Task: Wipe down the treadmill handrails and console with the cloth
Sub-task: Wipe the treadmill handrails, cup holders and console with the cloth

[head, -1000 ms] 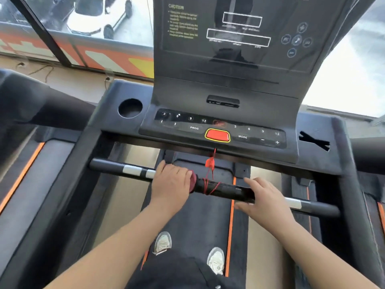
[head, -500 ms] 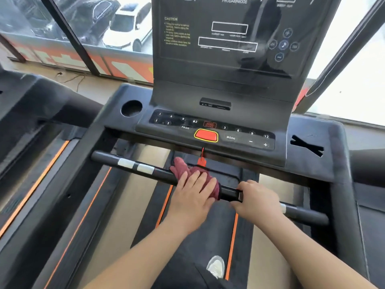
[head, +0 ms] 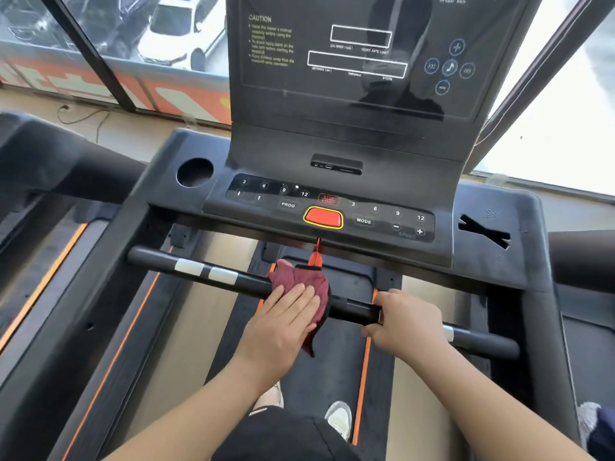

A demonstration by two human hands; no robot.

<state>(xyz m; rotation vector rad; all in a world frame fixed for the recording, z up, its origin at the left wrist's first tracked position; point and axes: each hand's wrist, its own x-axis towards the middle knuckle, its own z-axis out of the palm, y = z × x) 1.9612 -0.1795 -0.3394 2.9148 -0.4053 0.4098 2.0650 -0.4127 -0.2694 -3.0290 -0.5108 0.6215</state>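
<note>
As that limp maroon cloth (head: 314, 287) would likely bunch, the flat-fingered left hand (head: 283, 317) pins it to the black crossbar handrail (head: 253, 282); the right hand (head: 407, 322) grips the rail.

The left stretch of the handrail (head: 253, 283) is left bare; rightward, passage is narrowed by the red cord (head: 315, 256) and right hand (head: 407, 322).

Out the window (head: 33, 24) in front of me sits a white car (head: 176, 31), with a dark car (head: 116, 15) next to it. An orange and white strip (head: 186, 101) runs along the bottom of the window. A thin wire (head: 83, 118) lies on the tan floor (head: 146, 131). Another treadmill (head: 40, 168) stands on my left.
</note>
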